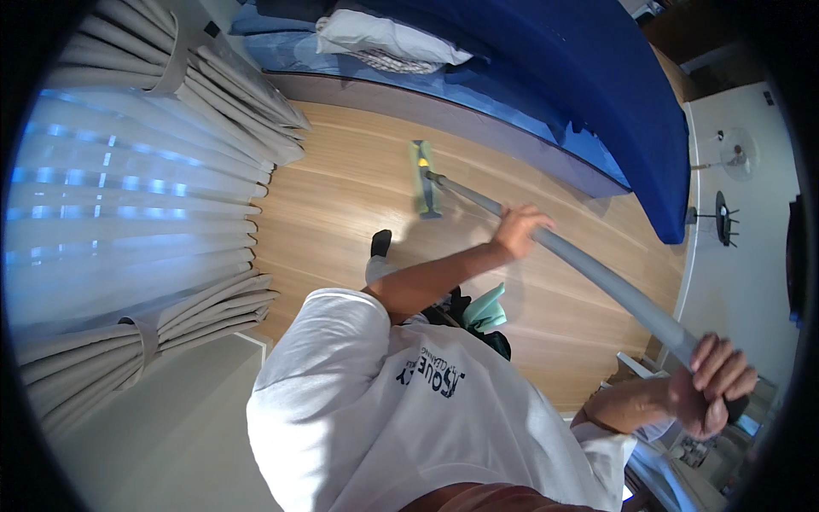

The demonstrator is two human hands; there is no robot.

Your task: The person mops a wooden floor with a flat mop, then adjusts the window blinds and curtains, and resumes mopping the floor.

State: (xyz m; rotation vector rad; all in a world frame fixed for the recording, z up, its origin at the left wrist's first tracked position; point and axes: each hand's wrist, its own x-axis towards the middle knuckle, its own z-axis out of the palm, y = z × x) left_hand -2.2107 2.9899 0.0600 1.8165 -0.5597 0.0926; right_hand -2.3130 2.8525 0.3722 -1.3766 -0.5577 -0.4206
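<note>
A flat mop with a long grey pole (614, 286) reaches from the right side to the floor ahead. Its narrow head (425, 183), with a yellow-green edge and a yellow joint, rests on the wood floor (341, 183), slightly blurred. My left hand (519, 232) is closed around the middle of the pole. Near the upper end, my right hand (712, 386) wraps round the grip, fingers curled over it. A light green cloth (486, 309) hangs at my waist. My foot in a dark sock (381, 242) stands on the floor behind the mop head.
Ahead is a bed (546, 162) with blue bedding and a folded white pillow or blanket (388, 38). Beige curtains (230, 102) and sheer white ones (128, 205) hang at the left. A fan (738, 155) stands at the far right, near a dark stand (725, 218).
</note>
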